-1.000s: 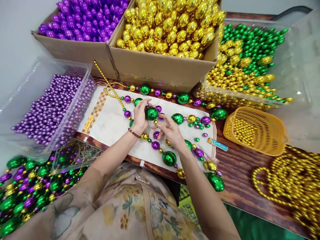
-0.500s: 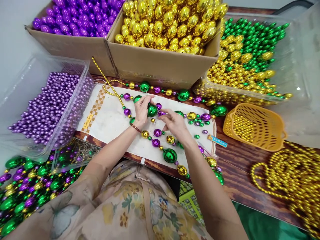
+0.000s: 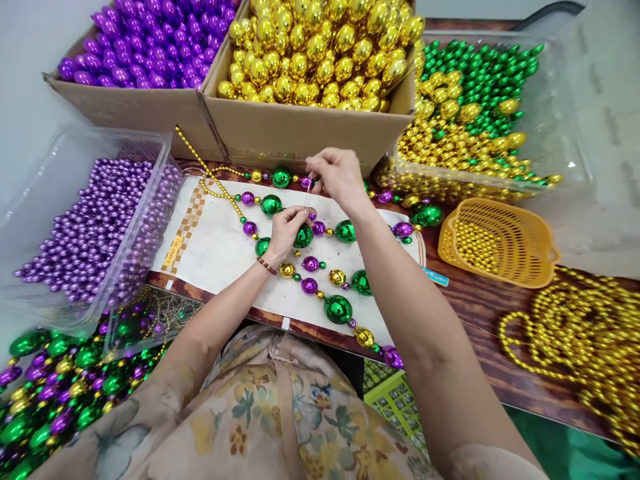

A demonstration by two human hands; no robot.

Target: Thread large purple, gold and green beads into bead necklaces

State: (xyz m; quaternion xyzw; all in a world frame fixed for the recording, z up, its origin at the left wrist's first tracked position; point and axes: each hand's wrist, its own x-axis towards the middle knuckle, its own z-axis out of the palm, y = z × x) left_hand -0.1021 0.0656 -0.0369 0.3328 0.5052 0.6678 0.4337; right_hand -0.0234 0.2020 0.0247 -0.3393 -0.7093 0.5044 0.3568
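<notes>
My left hand (image 3: 287, 232) is closed in a pinch over the white cloth (image 3: 225, 247), right beside a large green bead (image 3: 303, 235). Farther back, my right hand (image 3: 338, 175) is raised, its fingertips pinched on a thin clear thread (image 3: 309, 192) that runs down to the left fingers. Strung green, purple and gold beads lie around both hands, among them a strand (image 3: 338, 309) along the cloth's front edge. Another beaded strand (image 3: 281, 177) passes behind the hands. A gold bead chain (image 3: 190, 142) joins these at the left.
Cardboard boxes of purple beads (image 3: 145, 47) and gold beads (image 3: 310, 50) stand at the back. Clear bins hold small purple beads (image 3: 95, 233) and green and gold beads (image 3: 465, 127). To the right are an orange basket (image 3: 525, 247) and piled gold chains (image 3: 575, 333).
My right hand has moved up and away from beside the green bead, with the thread now stretched between both hands. My left hand has stayed by the bead. The view has shifted slightly.
</notes>
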